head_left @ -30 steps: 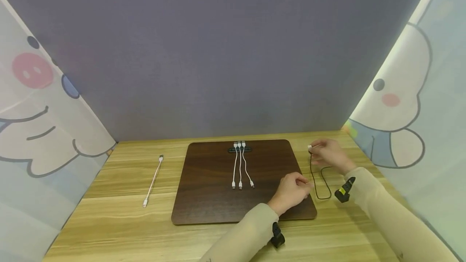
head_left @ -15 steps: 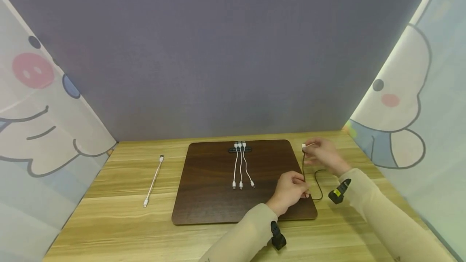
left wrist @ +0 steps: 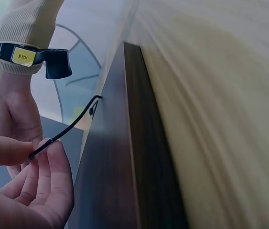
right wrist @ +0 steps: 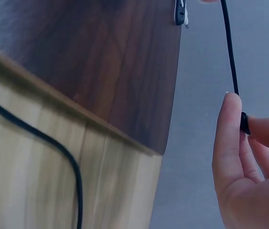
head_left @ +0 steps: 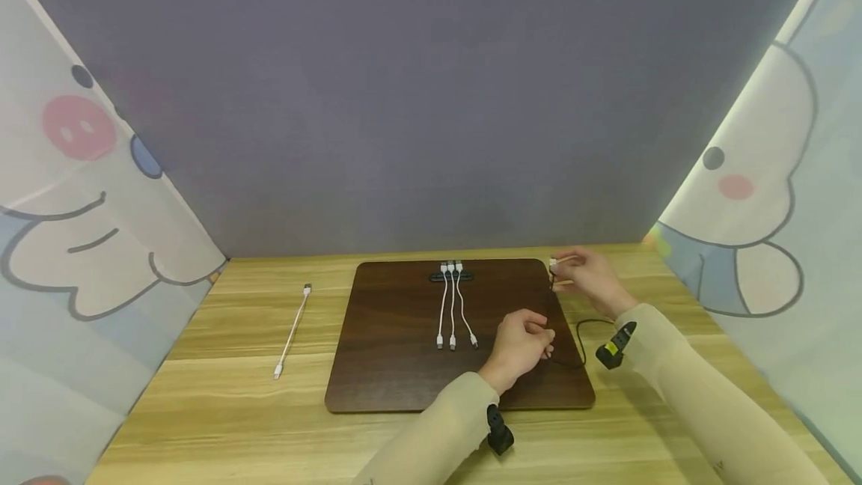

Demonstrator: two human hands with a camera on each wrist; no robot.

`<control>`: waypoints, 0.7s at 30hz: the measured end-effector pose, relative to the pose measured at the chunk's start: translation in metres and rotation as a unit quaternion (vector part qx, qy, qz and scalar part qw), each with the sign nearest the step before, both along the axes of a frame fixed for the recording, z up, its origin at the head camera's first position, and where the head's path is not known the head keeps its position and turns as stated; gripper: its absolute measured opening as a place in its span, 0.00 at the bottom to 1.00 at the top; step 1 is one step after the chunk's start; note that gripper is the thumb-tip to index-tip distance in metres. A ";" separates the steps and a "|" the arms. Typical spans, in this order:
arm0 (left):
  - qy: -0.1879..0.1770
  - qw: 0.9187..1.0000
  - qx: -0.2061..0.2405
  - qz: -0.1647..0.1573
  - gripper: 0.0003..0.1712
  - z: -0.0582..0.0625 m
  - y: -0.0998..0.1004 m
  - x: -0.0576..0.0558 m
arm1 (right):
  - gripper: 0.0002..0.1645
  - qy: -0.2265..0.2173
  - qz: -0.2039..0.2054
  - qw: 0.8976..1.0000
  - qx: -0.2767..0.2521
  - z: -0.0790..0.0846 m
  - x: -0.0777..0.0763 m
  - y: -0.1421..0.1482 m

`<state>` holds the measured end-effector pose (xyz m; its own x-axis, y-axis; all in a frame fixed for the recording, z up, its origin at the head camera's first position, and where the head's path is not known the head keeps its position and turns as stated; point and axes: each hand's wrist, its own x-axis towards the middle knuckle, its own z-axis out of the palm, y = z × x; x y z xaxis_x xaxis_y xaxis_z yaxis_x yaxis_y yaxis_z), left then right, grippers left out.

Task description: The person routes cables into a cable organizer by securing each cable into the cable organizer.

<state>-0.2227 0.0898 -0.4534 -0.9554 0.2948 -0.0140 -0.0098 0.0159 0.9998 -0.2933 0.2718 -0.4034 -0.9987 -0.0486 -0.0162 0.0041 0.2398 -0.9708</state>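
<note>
Head cam: I see both hands pinching black cable (head_left: 578, 335); wrist cams confirm left hand (left wrist: 24, 191), right hand (right wrist: 249, 162) fingertip pinch.

A dark wooden board (head_left: 404, 350) lies on the desk (head_left: 222, 410). Three white cables (head_left: 453, 305) hang from a black clip (head_left: 451, 275) at the board's far edge; another white cable (head_left: 292, 329) lies left of the board.

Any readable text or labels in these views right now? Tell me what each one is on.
Yellow label on the black wristband at the right wrist, left wrist view: small dark print, too blurred to read.
Same yellow label in the head view: too small to read.
Cables, board, table, curtains: no text, only cartoon drawings.
</note>
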 end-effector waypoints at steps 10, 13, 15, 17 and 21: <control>0.050 0.997 -0.048 0.014 0.12 0.002 -0.016 -0.009 | 0.22 0.018 0.010 1.000 0.012 0.007 -0.015 -0.019; 0.073 0.995 -0.065 0.022 0.12 0.004 -0.022 -0.011 | 0.21 0.021 0.013 1.000 0.014 0.010 -0.021 -0.024; 0.087 0.993 -0.079 0.025 0.13 0.006 -0.027 -0.012 | 0.21 0.021 0.015 1.000 0.012 0.013 -0.024 -0.028; 0.097 0.991 -0.089 0.030 0.13 0.008 -0.032 -0.013 | 0.22 0.022 0.019 1.000 0.008 0.015 -0.028 -0.033; 0.116 0.987 -0.108 0.038 0.13 0.011 -0.040 -0.015 | 0.21 0.024 0.023 0.999 0.000 0.018 -0.034 -0.044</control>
